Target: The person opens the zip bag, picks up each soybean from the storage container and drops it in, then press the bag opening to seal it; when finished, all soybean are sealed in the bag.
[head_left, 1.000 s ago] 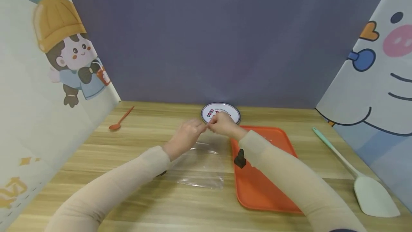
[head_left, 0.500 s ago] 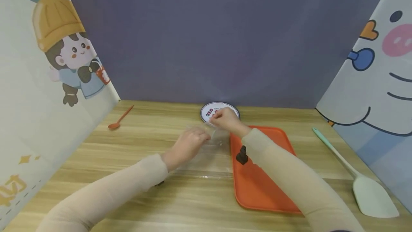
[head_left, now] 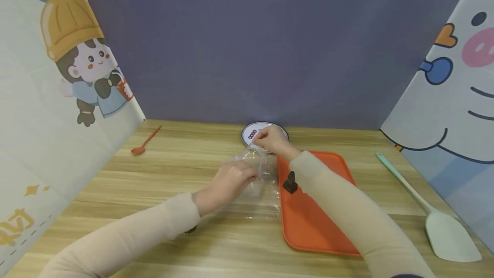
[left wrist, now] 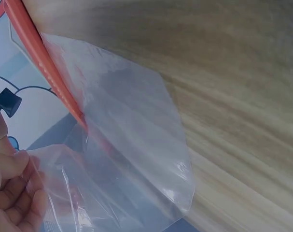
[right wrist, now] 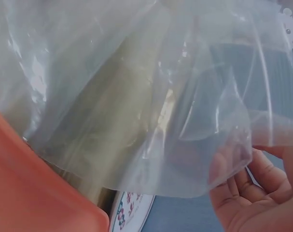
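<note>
Clear plastic bag (head_left: 257, 192), centre of the frame, held toward its far end between my two hands. My left hand (head_left: 231, 181) has its fingers curled, the fingertips closed on the film. My right hand (head_left: 273, 140), higher in the frame, pinches the bag's upper margin; in the right wrist view film partly veils its fingers. I judge the step in hand to be opening out the bag at this end; whether its layers stand apart, I cannot tell. The next move, in my judgement, calls for a light, even pull with both pinches firm, since thin film slips and creases easily. Outward: the bag's body spreads toward lower centre over the wooden table (head_left: 115, 183), its right side beside the orange tray (head_left: 316, 222). Round plate (head_left: 266, 126), upper centre, beyond my hands; red spoon (head_left: 144, 144), left; pale green spatula (head_left: 449, 235), lower right.
</note>
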Motion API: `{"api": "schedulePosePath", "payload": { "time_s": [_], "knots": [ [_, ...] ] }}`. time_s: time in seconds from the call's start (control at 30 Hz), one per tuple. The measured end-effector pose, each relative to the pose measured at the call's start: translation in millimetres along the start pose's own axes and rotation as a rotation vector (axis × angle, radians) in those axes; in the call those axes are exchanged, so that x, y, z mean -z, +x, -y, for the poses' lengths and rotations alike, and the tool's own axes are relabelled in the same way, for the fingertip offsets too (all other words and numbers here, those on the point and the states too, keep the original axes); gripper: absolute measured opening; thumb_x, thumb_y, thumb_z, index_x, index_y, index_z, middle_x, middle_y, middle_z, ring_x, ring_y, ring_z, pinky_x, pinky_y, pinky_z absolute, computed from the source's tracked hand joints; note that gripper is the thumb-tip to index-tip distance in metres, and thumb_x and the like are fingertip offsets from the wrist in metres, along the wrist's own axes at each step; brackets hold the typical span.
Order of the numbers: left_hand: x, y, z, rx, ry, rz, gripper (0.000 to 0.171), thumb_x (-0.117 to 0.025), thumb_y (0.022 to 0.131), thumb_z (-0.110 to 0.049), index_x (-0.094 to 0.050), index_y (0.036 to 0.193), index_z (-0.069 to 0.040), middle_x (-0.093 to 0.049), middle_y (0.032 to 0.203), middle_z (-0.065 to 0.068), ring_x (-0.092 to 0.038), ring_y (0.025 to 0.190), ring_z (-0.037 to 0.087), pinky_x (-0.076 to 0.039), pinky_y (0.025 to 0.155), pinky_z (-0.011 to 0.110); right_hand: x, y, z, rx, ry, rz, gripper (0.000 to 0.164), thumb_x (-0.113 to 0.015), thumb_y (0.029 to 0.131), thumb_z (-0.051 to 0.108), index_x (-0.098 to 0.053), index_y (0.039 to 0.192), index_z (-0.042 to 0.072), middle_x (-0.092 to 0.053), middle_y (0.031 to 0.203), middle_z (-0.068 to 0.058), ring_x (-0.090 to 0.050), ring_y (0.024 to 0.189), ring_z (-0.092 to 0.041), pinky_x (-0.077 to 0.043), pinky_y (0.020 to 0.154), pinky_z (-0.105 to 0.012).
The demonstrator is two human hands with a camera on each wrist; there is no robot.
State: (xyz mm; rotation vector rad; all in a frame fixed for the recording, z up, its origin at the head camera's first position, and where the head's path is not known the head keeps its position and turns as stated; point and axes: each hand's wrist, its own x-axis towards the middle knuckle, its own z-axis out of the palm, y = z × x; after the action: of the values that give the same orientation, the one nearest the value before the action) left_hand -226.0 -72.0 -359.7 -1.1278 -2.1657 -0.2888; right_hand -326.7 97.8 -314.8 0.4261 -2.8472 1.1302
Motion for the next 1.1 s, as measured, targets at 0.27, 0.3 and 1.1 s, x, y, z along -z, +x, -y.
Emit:
{"api": "schedulePosePath", "payload": {
  "time_s": [0.27, 0.3, 1.1],
  "knots": [
    [1.9, 0.9, -10.4, -0.131, 0.047, 0.007, 0.009, -0.077, 0.079, -0.015, -0.071, 0.087, -0.015, -0.071, 0.086, -0.005, -0.068, 0.085, 0.012, -0.057, 0.082, 0.027, 8.9, 2.8, -0.8, 0.062, -0.037, -0.011, 0.013, -0.07, 0.082, 0.014, -0.077, 0.085, 0.004, -0.074, 0.082, -0.007, -0.059, 0.073, -0.013, -0.047, 0.063, -0.019],
    [2.2, 1.5, -11.7, -0.142, 0.063, 0.009, 0.009, -0.076, 0.08, -0.016, -0.071, 0.087, -0.015, -0.071, 0.087, -0.005, -0.068, 0.086, 0.012, -0.057, 0.083, 0.026, 9.7, 2.8, -0.4, 0.057, -0.034, -0.01, 0.013, -0.07, 0.082, 0.014, -0.077, 0.085, 0.004, -0.074, 0.082, -0.007, -0.059, 0.073, -0.013, -0.047, 0.062, -0.019],
    [-3.0, 0.1, 13.0, -0.009, 0.206, -0.062, 0.029, -0.067, 0.071, 0.01, -0.071, 0.09, -0.011, -0.072, 0.086, 0.001, -0.066, 0.08, 0.014, -0.057, 0.075, 0.024, 13.3, -31.3, -6.5, 0.102, -0.091, 0.17, 0.011, -0.075, 0.081, 0.014, -0.072, 0.082, 0.003, -0.073, 0.08, -0.006, -0.063, 0.075, -0.012, -0.051, 0.068, -0.02]
  ]
}}
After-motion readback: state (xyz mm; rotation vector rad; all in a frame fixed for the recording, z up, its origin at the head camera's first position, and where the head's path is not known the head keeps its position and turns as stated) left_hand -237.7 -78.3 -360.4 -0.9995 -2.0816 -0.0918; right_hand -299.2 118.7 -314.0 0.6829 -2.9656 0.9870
